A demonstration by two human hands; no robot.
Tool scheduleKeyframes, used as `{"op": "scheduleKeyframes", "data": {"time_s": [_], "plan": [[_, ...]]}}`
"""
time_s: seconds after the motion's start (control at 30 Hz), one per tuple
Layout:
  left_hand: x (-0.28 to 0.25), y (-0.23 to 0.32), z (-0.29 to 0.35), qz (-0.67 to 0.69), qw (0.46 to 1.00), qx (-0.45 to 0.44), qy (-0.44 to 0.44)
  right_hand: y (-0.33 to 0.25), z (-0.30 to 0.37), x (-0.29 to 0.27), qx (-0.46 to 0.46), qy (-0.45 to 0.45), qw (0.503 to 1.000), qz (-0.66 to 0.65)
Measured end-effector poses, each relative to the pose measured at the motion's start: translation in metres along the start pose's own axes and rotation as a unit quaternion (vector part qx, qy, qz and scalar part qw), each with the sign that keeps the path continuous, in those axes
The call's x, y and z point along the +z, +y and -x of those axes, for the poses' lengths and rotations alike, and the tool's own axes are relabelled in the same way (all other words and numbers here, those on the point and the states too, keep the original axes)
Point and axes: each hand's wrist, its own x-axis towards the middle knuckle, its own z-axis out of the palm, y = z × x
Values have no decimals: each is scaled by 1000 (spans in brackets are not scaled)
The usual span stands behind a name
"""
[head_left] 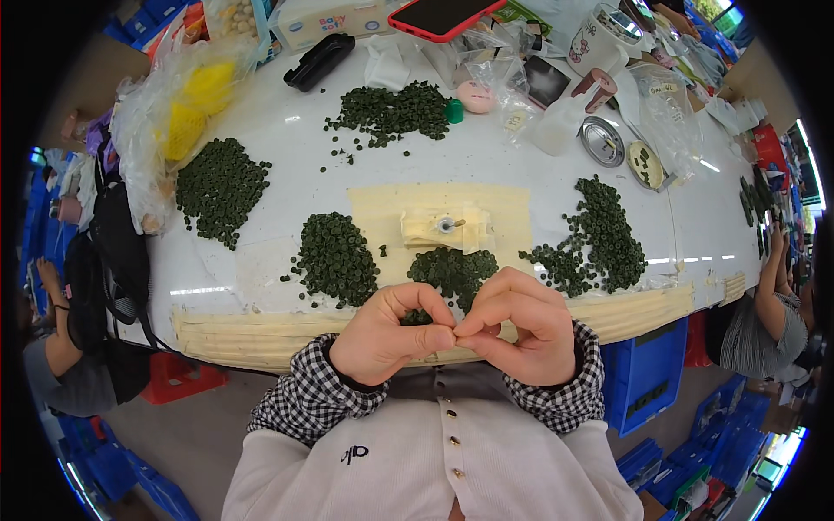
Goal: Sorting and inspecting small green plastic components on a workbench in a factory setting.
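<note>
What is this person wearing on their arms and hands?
Both the left hand and right hand are bare: no gloves, and no rings or watch that I can make out. Each wrist has a black-and-white checked cuff, showing beyond the cream sleeves of a buttoned top.

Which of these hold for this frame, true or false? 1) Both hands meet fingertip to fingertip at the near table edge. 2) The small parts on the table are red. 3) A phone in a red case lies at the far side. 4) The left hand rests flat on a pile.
1) True: the left hand and right hand pinch together above the table edge; what they hold is too small to tell.
2) False: the piles of small parts are dark green.
3) True: the phone lies at the far edge.
4) False: the left hand is raised, fingertips against the right hand's.
</note>
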Motion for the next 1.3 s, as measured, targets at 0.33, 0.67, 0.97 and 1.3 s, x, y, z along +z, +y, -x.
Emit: {"op": "scheduleKeyframes", "data": {"time_s": [0.33,0.67,0.97,1.3], "plan": [[4,10,2,7,1000,-22,16,3,-2,4,-85,66,983,148],[3,15,2,-37,998,4,58,8,-8,9,-206,79,933,284],[6,24,3,-170,983,37,58,8,-9,5,-212,48,936,277],[1,24,2,-293,950,93,54,8,-7,-1,-237,0,909,342]]}}
